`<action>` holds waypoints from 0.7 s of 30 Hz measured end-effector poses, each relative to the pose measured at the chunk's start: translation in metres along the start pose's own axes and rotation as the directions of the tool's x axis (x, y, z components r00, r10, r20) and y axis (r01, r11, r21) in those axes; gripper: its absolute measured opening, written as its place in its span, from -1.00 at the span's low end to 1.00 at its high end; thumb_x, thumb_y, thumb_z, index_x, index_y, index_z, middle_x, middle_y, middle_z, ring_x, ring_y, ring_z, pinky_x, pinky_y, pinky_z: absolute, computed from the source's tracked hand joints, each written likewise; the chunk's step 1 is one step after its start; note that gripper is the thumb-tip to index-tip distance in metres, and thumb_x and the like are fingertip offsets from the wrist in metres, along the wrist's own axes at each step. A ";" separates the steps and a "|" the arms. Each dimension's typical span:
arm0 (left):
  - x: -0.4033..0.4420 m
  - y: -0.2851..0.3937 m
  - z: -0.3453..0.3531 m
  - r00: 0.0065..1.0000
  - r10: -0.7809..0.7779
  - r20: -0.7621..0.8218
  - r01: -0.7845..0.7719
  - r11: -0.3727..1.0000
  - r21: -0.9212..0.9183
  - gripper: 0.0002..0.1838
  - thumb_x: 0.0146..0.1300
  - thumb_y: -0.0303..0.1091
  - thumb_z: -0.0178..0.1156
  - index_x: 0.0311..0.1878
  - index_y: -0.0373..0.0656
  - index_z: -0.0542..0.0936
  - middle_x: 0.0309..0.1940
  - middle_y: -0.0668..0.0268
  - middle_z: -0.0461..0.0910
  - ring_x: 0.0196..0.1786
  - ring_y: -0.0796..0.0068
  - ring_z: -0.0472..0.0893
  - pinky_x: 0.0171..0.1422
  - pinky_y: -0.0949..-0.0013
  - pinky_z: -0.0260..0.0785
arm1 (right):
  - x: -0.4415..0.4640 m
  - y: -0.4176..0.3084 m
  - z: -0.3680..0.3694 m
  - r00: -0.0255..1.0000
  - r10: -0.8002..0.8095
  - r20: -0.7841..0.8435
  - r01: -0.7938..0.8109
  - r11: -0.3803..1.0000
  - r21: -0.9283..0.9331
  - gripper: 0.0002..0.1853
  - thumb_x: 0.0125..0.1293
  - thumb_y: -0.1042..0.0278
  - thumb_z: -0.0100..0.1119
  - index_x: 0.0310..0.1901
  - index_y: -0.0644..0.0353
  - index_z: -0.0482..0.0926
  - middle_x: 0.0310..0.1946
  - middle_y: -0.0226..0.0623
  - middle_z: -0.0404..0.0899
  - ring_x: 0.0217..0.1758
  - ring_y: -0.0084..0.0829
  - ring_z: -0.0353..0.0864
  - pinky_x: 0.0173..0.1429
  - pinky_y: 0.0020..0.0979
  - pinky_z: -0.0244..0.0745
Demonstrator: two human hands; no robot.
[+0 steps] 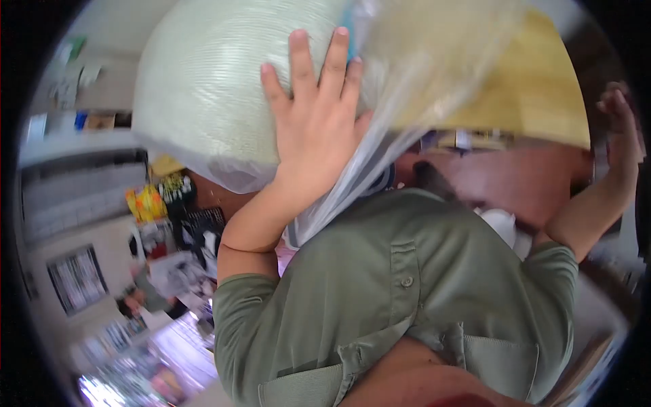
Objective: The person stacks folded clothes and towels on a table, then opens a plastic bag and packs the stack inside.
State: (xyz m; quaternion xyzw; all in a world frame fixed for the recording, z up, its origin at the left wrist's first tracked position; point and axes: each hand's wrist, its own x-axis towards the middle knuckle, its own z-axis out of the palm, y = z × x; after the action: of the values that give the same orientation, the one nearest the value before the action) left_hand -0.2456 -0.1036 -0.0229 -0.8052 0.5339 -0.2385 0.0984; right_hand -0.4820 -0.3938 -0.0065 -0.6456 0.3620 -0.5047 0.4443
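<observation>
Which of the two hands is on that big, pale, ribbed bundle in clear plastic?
The left hand, fingers spread on the pale, ribbed bundle; the right hand is held out to the side, away from it.

Left hand (pixel 316 127): open, back showing, fingers spread, thumb out beside them. Left forearm (pixel 261 211) behind the fingers, elbow bent. Right hand (pixel 620 122): raised, well apart from left fingers, its own fingers blurred.

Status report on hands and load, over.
Left hand spread on large, rounded, pale-green ribbed bundle in clear plastic. Right hand off the bundle, grip unclear. Loose translucent plastic sheeting trails beside left wrist, possible snag.
</observation>
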 end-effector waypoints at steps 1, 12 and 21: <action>-0.004 0.001 0.013 0.997 0.071 -0.014 -0.071 0.997 0.010 -0.41 -0.03 0.03 0.16 0.10 0.01 0.42 0.25 0.11 0.17 0.35 0.00 0.01 0.23 -0.28 -0.13 | -0.030 0.018 -0.016 0.994 0.092 0.064 -0.095 0.994 0.055 -0.94 0.17 0.45 -0.01 -0.34 0.21 0.44 -0.48 -0.47 0.42 -0.40 -0.65 0.40 -0.26 -0.61 0.32; -0.005 -0.068 0.117 0.979 0.189 -0.074 -0.203 0.925 -0.321 -0.43 0.20 0.02 -0.05 0.14 -0.21 0.36 0.14 -0.12 0.29 0.24 0.00 0.26 0.31 0.00 -0.04 | -0.297 0.126 -0.024 0.662 0.741 0.112 -0.750 0.658 0.072 -0.90 0.18 0.43 -0.04 -0.47 0.17 0.39 -0.64 -0.46 0.37 -0.64 -0.63 0.33 -0.55 -0.61 0.19; -0.017 -0.077 0.110 0.898 -0.432 0.084 0.435 0.844 -0.312 -0.66 0.13 -0.20 0.06 -0.10 -0.22 0.49 -0.14 -0.03 0.48 -0.06 0.01 0.47 -0.02 0.14 0.33 | -0.257 0.117 -0.004 0.775 0.545 0.320 -0.541 0.834 -0.110 -0.97 0.15 0.52 0.04 -0.41 0.27 0.41 -0.56 -0.42 0.39 -0.50 -0.67 0.33 -0.41 -0.61 0.25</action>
State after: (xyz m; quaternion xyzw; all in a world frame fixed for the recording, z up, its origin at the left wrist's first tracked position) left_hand -0.1344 -0.0667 -0.0915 -0.9112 0.3694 -0.1597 -0.0883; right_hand -0.5469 -0.1991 -0.2005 -0.5932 0.4536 -0.2345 0.6224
